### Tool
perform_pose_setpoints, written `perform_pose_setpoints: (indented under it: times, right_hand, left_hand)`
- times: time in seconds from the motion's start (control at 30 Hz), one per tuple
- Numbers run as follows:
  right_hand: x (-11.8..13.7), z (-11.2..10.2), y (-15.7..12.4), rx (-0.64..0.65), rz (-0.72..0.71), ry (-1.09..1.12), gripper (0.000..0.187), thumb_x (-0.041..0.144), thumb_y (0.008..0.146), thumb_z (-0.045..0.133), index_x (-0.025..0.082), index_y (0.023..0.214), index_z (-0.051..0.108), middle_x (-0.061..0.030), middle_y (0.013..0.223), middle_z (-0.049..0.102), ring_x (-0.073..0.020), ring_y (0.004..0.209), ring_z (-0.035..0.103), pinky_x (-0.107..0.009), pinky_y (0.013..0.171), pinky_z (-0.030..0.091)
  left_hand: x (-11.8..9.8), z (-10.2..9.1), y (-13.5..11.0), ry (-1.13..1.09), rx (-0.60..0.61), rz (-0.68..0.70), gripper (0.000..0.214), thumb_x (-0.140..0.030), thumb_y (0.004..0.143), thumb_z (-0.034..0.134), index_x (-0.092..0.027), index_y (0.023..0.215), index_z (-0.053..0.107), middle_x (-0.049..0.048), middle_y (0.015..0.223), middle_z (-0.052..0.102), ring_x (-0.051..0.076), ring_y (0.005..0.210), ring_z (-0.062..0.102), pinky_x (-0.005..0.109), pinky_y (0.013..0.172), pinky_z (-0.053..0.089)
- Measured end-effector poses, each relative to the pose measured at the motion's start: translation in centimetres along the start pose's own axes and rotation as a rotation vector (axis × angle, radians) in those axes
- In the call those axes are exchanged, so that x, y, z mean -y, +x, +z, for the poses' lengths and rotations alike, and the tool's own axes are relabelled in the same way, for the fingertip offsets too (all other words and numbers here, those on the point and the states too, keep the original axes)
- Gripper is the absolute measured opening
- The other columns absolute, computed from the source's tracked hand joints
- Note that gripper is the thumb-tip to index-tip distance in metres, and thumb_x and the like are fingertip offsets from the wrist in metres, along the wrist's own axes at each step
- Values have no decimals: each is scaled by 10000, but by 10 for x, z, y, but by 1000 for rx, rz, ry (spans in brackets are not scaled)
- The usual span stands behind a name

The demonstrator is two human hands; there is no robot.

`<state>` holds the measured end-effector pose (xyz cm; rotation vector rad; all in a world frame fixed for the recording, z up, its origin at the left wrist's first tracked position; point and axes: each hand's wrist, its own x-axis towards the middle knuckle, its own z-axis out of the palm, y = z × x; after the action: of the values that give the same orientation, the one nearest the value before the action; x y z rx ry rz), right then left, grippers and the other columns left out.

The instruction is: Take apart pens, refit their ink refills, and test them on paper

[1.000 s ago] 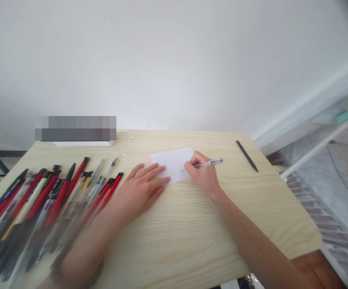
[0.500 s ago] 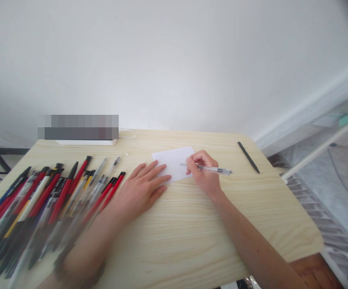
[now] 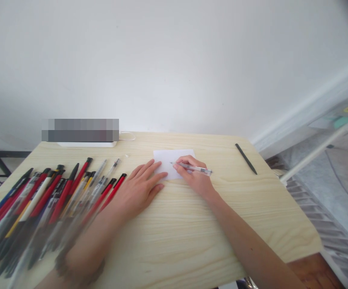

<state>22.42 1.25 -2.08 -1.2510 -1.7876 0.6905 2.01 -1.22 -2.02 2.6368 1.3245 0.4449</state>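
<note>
A clear-barrelled pen (image 3: 196, 168) is pinched in my right hand (image 3: 196, 176), its tip over the middle of a small white sheet of paper (image 3: 163, 155). Whether the tip touches the paper I cannot tell. My left hand (image 3: 143, 182) lies flat with its fingers stretched out, the fingertips resting on the sheet's left edge. Part of the paper's right side is hidden behind my right hand. Close to my left forearm, many pens (image 3: 65, 194) in red, black, white, blue and clear plastic lie side by side.
On the right of the wooden table (image 3: 174, 233) lies a single black pen (image 3: 246, 158). A white-based object (image 3: 86, 144), its upper part blurred out, stands at the back left with a white cable loop (image 3: 128, 138) beside it. A wall rises behind the table.
My right hand has moved left across the paper with the pen. The sheet has turned slightly and now lies straighter. My left hand stays at its left edge.
</note>
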Motion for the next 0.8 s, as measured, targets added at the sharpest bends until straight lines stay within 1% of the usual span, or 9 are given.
perform_pose_setpoints:
  times: [0.17,0.3,0.37,0.4,0.47,0.5,0.6,0.7,0.8]
  right_hand:
    - [4,-2,1,37,-155,-43,235,260,842,494,224,1055,587,-47,1025,642,-160,928,587,-287,807,455]
    - [3,-11,2,59,-227,-71,400,241,798,524,229,1197,512,-76,1174,577,-201,1061,529,-329,834,460]
    - [-1,-18,4,-14,-213,-79,302,233,830,464,223,1114,566,-58,1074,625,-183,965,575,-310,796,464]
    - [-4,-22,4,-96,-183,-84,244,238,847,436,212,1030,595,-39,930,654,-156,811,605,-282,715,473]
    - [-10,-29,6,-245,-85,-120,190,270,854,436,200,940,590,17,646,601,-113,526,532,-236,529,428]
    - [-13,-32,7,-266,-58,-149,175,292,845,460,201,923,588,33,597,572,-105,481,498,-231,501,409]
    - [-20,-44,10,-279,-84,-198,167,333,813,533,205,877,619,-13,765,639,-130,636,575,-253,623,455]
    - [-24,-55,12,-226,-118,-209,277,314,808,546,233,1070,590,-38,949,644,-163,847,613,-289,763,473]
    - [-27,-63,10,-284,-100,-206,307,313,836,515,231,1128,567,-40,927,660,-168,845,630,-309,782,484]
  left_hand:
    - [-1,-1,1,36,27,-13,393,-394,922,348,-252,1265,474,45,1407,390,236,1329,267,464,1081,224]
    - [-2,-2,2,51,30,-43,414,-417,920,335,-241,1272,465,57,1421,366,241,1335,253,495,1090,178]
    - [0,-2,2,44,30,-41,416,-415,918,339,-234,1271,466,60,1425,359,241,1335,254,488,1089,192]
    - [0,-1,2,41,26,-37,411,-411,917,346,-238,1269,468,58,1422,364,242,1332,263,488,1088,198]
    - [2,0,2,35,13,-35,402,-404,914,358,-243,1264,472,53,1416,375,242,1325,278,487,1086,204]
    - [2,1,2,33,9,-34,400,-403,912,362,-245,1261,474,52,1413,380,242,1323,283,488,1085,206]
    - [2,0,3,30,19,-34,401,-404,908,368,-243,1259,477,53,1410,384,244,1322,285,491,1083,207]
    - [1,-3,4,33,40,-37,404,-398,909,367,-233,1262,476,59,1411,382,245,1322,284,495,1082,208]
    - [1,-3,4,41,48,-41,411,-401,908,369,-222,1260,482,68,1409,383,249,1321,287,497,1081,207]
